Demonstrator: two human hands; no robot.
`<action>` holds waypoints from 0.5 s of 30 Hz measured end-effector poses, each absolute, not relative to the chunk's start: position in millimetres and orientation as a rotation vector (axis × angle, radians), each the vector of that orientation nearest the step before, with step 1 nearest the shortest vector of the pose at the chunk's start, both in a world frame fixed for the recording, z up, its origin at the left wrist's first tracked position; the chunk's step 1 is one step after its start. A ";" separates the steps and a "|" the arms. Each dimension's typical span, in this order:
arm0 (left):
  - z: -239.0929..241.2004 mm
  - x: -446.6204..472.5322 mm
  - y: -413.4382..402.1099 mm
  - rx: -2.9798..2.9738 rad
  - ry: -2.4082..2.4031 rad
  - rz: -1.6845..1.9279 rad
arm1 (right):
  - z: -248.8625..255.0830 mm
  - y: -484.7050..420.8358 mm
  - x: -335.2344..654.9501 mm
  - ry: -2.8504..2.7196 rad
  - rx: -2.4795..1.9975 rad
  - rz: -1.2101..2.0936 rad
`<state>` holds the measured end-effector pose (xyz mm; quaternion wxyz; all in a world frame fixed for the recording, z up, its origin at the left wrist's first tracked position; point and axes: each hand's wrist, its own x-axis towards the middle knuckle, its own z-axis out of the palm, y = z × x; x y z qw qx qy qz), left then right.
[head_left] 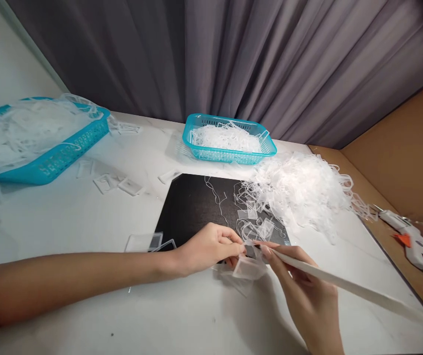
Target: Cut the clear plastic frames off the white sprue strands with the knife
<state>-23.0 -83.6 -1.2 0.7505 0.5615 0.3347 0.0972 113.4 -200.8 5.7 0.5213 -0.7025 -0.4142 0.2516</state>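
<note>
My left hand [211, 249] is closed in a pinch on a clear plastic piece [249, 268] with a rectangular outline, just over the near edge of a black mat [193, 207]. My right hand [307, 296] grips a long, slim, off-white tool [348, 283] like a pen. Its dark tip points left and meets the plastic piece close to my left fingertips; the exact kind of tip is too small to tell. Thin clear offcuts [258, 227] lie on the mat right behind my fingers.
A large heap of white translucent strips [303, 192] rises at the right. Behind the mat stands a blue basket [229, 157] of similar pieces; a bigger blue basket [74, 153] is at the left. Loose plastic frames [130, 186] dot the white table. A glue gun [416, 249] lies far right.
</note>
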 end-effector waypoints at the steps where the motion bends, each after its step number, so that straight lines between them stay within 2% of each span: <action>1: -1.9 -23.3 -83.8 1.227 0.727 0.214 | 7.1 -200.7 114.5 -0.937 -1.695 0.625; 15: 1.8 -23.5 -86.2 1.234 0.718 0.238 | -4.1 -197.5 132.3 -0.475 -1.459 0.977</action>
